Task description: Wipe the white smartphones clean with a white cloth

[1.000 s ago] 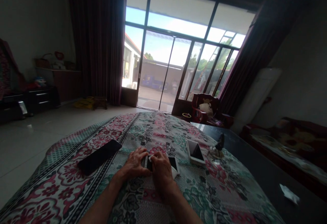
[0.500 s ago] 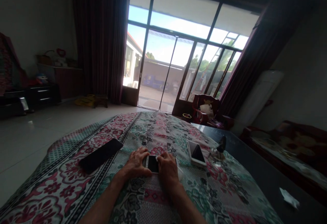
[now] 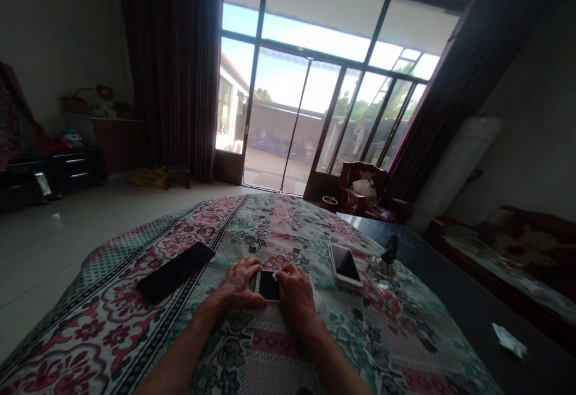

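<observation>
A white-framed smartphone [image 3: 269, 287] with a dark screen lies flat on a flowered tablecloth [image 3: 252, 338]. My left hand [image 3: 238, 284] grips its left end, thumb at the near edge and fingers at the far edge. Over the phone's right part, my right hand [image 3: 297, 293] is closed, its bent fingertips pressing a small white tissue-like piece [image 3: 275, 276] to the screen. Some white material also shows beside the right hand's outer edge; what it is I cannot tell. A second white-framed phone [image 3: 345, 265] rests to the right, and a larger black phone [image 3: 176, 272] to the left.
Beyond the second phone stands a small dark figurine [image 3: 389, 251] on a clear base. A crumpled white tissue [image 3: 509, 341] lies on the dark tabletop [image 3: 459, 299] at right. A wooden chair [image 3: 362, 188] and glass doors [image 3: 288, 125] are past the table.
The hands and phones keep nearly the same places. My right hand's fingertips have shifted very slightly on the screen, and the whole view has tilted a little.
</observation>
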A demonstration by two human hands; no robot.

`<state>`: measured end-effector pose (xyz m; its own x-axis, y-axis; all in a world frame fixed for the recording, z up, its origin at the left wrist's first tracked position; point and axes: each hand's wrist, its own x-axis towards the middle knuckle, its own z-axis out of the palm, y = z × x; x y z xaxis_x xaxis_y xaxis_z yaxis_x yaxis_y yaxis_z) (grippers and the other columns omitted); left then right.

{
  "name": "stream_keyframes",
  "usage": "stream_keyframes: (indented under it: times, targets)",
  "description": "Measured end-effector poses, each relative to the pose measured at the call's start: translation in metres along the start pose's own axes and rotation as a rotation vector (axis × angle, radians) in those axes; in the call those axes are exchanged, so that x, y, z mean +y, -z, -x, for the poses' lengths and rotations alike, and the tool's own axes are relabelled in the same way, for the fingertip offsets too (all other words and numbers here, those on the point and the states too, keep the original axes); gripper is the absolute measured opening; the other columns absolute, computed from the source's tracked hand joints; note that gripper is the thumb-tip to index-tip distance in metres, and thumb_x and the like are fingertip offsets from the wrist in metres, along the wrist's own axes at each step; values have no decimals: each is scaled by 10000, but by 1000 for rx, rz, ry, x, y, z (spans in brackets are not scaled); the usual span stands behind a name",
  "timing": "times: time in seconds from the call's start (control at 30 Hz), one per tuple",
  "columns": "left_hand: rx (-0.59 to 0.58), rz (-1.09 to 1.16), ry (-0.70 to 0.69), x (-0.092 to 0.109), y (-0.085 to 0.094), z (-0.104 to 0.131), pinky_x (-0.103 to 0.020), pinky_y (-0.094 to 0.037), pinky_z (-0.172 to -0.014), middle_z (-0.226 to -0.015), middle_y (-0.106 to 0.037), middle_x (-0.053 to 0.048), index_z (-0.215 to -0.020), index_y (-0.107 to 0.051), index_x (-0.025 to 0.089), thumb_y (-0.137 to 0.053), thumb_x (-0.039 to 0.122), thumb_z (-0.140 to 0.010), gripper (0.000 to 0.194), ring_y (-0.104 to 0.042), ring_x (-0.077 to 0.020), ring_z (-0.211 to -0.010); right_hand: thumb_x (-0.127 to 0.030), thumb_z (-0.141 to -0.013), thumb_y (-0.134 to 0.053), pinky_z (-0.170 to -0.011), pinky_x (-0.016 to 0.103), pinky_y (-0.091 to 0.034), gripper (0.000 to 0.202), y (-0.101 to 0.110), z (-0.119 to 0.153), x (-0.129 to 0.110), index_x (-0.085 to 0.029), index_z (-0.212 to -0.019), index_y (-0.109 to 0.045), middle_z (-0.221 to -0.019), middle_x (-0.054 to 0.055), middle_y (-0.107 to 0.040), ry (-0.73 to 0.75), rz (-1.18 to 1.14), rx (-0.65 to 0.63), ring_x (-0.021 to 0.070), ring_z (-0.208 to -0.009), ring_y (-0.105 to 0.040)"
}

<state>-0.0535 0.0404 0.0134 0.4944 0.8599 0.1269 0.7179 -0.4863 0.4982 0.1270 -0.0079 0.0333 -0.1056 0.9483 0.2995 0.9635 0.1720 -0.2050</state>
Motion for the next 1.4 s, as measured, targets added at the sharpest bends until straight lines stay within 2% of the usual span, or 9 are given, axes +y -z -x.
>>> stream_keyframes:
  times: [0.17,0.33,0.43,0.57,0.67,0.77,0.9,1.1,1.4]
  targets:
    - [-80,4,-20,-4,3,1,-448,-197,-1156,-1490,-386,-84,-1295,-511,229,-743,425,-614,746,-235,-324,-1414,-221,-908,-475,-828,277,-357,218,-5,-1,-16,-236,-923,-693,-1018,52,-618,38,-4,-15,184,-927,-525]
    - [-151,26,-9,-6,8,1,-455,-152,-1166,-1534,-306,-109,-1358,-453,193,-711,405,-645,787,-169,-318,-1435,-210,-901,-492,-802,276,-351,184,-3,23,-25,-240,-866,-670,-1008,28,-615,117,-11,-39,180,-911,-513]
    - [-178,41,-3,-8,8,1,-469,-134,-1166,-1546,-285,-89,-1384,-423,215,-686,416,-664,792,-138,-313,-1442,-209,-903,-488,-794,281,-348,195,1,29,-23,-241,-843,-670,-1007,26,-617,121,0,-66,179,-893,-509]
    - [-170,70,-24,-9,10,2,-476,-138,-1166,-1538,-308,-73,-1374,-441,245,-691,421,-661,776,-142,-316,-1441,-218,-910,-474,-812,277,-350,226,3,8,-22,-236,-875,-697,-998,47,-623,77,-4,-88,178,-909,-521]
    - [-169,90,-17,-7,12,3,-481,-141,-1165,-1533,-316,-89,-1368,-450,229,-708,395,-649,782,-146,-324,-1439,-221,-913,-468,-818,277,-352,239,-1,-12,-24,-235,-911,-707,-1021,58,-624,44,4,-74,184,-930,-527]
    - [-169,90,-6,-5,13,3,-480,-143,-1166,-1529,-320,-103,-1362,-458,212,-720,382,-636,791,-149,-328,-1438,-231,-917,-464,-827,285,-351,245,-5,-21,-26,-235,-914,-708,-1035,59,-622,36,17,-53,192,-936,-527]
    - [-153,82,-18,-4,14,3,-477,-154,-1165,-1521,-335,-102,-1349,-476,209,-725,377,-632,777,-169,-330,-1433,-228,-916,-472,-834,281,-348,222,-7,-5,-25,-246,-942,-692,-1030,47,-616,70,-6,-43,187,-941,-521]
    - [-169,76,-13,-1,16,5,-480,-140,-1166,-1531,-314,-105,-1369,-450,200,-694,354,-654,771,-160,-320,-1437,-213,-912,-482,-802,278,-348,200,-1,28,-24,-253,-854,-669,-1010,17,-612,121,-25,-80,176,-898,-508]
    - [-165,54,-24,-10,9,1,-466,-158,-1169,-1538,-306,-80,-1371,-449,223,-687,385,-663,765,-168,-311,-1438,-189,-888,-494,-817,297,-353,173,-7,18,-28,-226,-876,-663,-1024,39,-608,100,-33,-49,195,-935,-503]
